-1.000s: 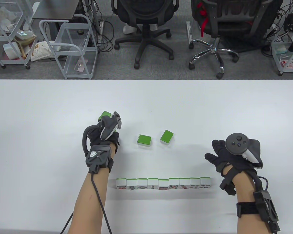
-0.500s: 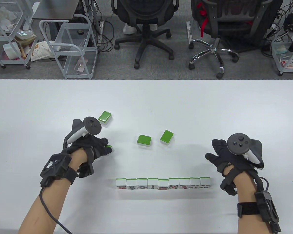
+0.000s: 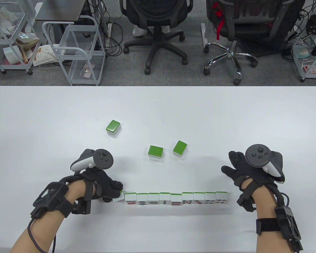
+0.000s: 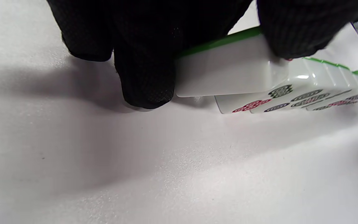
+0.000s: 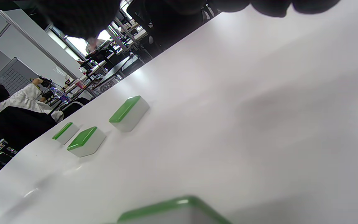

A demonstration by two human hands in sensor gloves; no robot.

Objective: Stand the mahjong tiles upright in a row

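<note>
A row of several upright white-and-green mahjong tiles (image 3: 176,198) stands near the table's front edge; it also shows in the left wrist view (image 4: 303,90). My left hand (image 3: 113,191) pinches one more tile (image 3: 119,198) at the row's left end; in the left wrist view this tile (image 4: 225,73) is tilted against the first tile, between my fingers (image 4: 144,77). Three tiles lie green side up farther back (image 3: 113,126) (image 3: 155,151) (image 3: 180,147). My right hand (image 3: 238,166) rests open and empty on the table, right of the row.
The white table (image 3: 226,113) stretches wide behind the loose tiles. Beyond its far edge stand two office chairs (image 3: 158,26) and wire carts (image 3: 76,50). In the right wrist view the three flat tiles (image 5: 129,113) lie to the left.
My left hand picked a tile from the table's middle left, carried it toward me and to the right, and brought it against the row's left end. My right hand stayed still.
</note>
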